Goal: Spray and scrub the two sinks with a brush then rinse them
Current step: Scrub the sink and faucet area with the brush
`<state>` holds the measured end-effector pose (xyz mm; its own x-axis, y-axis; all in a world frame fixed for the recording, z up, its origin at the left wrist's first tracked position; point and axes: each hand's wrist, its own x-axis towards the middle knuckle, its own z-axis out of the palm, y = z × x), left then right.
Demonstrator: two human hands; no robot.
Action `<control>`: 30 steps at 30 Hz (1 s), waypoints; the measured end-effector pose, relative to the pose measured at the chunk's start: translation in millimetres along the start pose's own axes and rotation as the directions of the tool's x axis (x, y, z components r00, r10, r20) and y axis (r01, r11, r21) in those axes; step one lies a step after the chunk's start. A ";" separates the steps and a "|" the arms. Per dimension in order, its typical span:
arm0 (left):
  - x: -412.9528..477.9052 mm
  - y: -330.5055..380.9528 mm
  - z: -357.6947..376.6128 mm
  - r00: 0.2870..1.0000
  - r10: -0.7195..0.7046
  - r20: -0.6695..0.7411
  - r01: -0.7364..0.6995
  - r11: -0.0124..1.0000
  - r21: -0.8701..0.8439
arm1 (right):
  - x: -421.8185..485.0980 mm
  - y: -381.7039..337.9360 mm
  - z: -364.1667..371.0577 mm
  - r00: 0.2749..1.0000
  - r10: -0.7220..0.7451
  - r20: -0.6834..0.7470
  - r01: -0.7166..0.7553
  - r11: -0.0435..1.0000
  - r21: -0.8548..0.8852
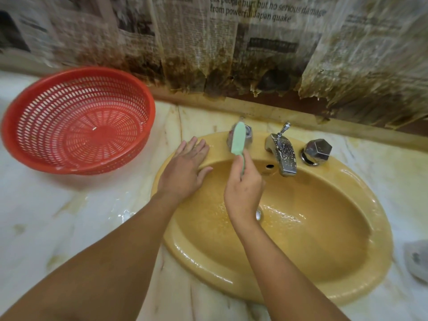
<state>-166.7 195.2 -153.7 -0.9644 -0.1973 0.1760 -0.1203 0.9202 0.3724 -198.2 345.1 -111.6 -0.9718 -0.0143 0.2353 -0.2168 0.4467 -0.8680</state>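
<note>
Two forearms reach from the lower frame over the wet yellow sink (324, 246) at centre. The right hand (243, 193) grasps a green brush (238, 139) against the left tap (247, 135); the left hand (185, 167) lies flat, released, on the rim. Scrubbing appears under way, rinsing and a second sink unseen. Red basket (76, 119) upper left; newspaper (266, 12) above reads "Six people hurt but no serious damage from powerful Japan quake".

Glossy wet sink (324, 262), shiny metal tap (281, 150), perforated plastic basket (76, 121), marble counter (69, 216)

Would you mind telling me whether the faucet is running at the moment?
Off, it seems: no stream falls from the faucet spout into the sink, though the basin is wet.
</note>
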 end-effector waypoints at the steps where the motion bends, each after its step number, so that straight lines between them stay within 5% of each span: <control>1: 0.3 0.0 0.0 1.000 0.000 0.000 0.000 1.000 0.000 | 3.1 -2.0 3.0 0.996 0.075 -0.053 -0.073 0.997 0.036; 3: 0.8 -0.8 0.2 1.000 -0.004 -0.002 0.003 1.000 -0.005 | 11.6 -1.3 6.1 0.968 0.212 -0.132 -0.202 0.976 0.086; 11: 0.7 -1.3 1.6 1.000 0.005 -0.019 -0.005 1.000 -0.009 | 7.2 2.4 8.0 0.905 0.426 0.006 -0.408 0.861 0.304; 14: -0.5 -1.2 1.4 1.000 0.009 -0.028 -0.009 1.000 -0.016 | 12.8 -3.1 12.3 0.864 0.502 -0.045 -0.471 0.836 0.280; 25: 0.8 -0.3 0.0 1.000 -0.011 -0.014 0.011 1.000 -0.009 | 71.1 -42.3 -33.3 0.953 0.256 0.162 -0.201 0.935 -0.292; 30: -0.4 0.8 -0.4 1.000 -0.013 0.000 0.013 1.000 0.007 | 108.6 -62.4 -40.7 0.903 0.332 0.272 -0.171 0.859 -0.482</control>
<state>-166.4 195.9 -153.1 -0.9629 -0.2090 0.1709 -0.1345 0.9201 0.3678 -286.4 352.1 -14.1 -0.9748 -0.1081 -0.1951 0.0244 0.8176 -0.5752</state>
